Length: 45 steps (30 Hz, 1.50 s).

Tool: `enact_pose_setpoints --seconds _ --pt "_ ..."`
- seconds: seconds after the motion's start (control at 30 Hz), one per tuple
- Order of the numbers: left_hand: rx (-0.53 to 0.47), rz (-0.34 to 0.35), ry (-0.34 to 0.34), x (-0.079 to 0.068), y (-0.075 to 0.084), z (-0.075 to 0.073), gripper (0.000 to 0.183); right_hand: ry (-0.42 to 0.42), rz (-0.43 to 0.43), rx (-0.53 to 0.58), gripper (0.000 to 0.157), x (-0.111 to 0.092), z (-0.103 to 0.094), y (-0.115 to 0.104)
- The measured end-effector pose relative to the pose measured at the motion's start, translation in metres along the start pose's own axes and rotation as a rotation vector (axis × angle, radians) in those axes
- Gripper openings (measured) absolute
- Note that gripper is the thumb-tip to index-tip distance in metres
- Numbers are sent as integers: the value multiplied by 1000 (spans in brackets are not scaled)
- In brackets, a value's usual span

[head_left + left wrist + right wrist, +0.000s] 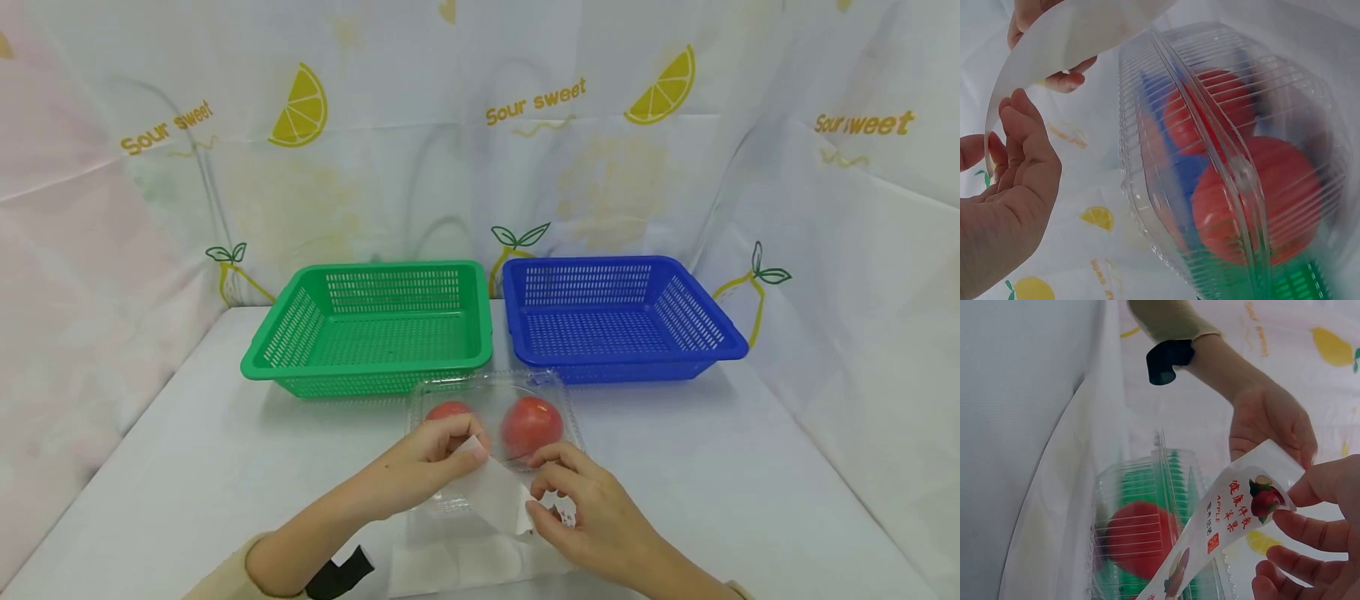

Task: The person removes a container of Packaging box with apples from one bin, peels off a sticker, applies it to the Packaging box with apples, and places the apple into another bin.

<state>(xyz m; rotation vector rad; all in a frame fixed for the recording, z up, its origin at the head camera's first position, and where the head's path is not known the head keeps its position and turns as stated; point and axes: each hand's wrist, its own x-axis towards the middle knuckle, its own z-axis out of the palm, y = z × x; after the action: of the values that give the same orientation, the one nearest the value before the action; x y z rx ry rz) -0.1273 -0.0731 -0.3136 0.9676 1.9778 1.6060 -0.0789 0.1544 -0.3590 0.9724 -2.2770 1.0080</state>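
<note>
My left hand (423,462) pinches one end of a white paper label (491,492) between thumb and forefinger. The fingers of my right hand (581,508) pinch the label's other end. In the right wrist view the label's printed face shows apple pictures, red characters and the word APPLE. Behind and partly under the hands lies a clear plastic clamshell box (1241,172). Inside it are two red round fruits (532,427), one partly covered by my left hand in the head view. The left wrist view has the label bowed between both hands, beside the box.
Beyond the box stand a green basket (367,379) at left and a blue basket (630,371) at right. A pale strip of paper (457,567) lies at the table's near side. A printed cloth (420,183) hangs behind the baskets. A black band is on the left forearm (1169,361).
</note>
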Motion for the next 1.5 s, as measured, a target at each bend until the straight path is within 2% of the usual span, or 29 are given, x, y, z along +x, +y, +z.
enact_pose_setpoints --seconds 0.2,0.47,0.53,0.83,0.97,1.03,1.23,1.5 --pt "-41 -48 29 -10 -3 -7 17 1 -12 -9 27 -1 1 3" --pt "-16 -74 54 -21 -6 -13 13 -7 8 -11 26 -1 2 3" --pt "-12 -104 59 -24 -8 -14 12 -3 -1 -11 26 0 3 4" --pt "92 -196 50 -48 -16 -19 11 -7 -19 -17 28 -1 1 9" --pt "141 -207 43 -61 -18 -22 9 -14 -9 -15 28 -1 -1 11" --pt "164 -192 36 -65 -20 -23 6 -15 -3 -11 28 0 -2 12" --pt "253 -122 32 -71 -28 -22 5 -31 25 -3 27 0 -4 12" --pt "326 -211 11 -73 -34 -18 9 -25 35 -2 28 1 -5 12"
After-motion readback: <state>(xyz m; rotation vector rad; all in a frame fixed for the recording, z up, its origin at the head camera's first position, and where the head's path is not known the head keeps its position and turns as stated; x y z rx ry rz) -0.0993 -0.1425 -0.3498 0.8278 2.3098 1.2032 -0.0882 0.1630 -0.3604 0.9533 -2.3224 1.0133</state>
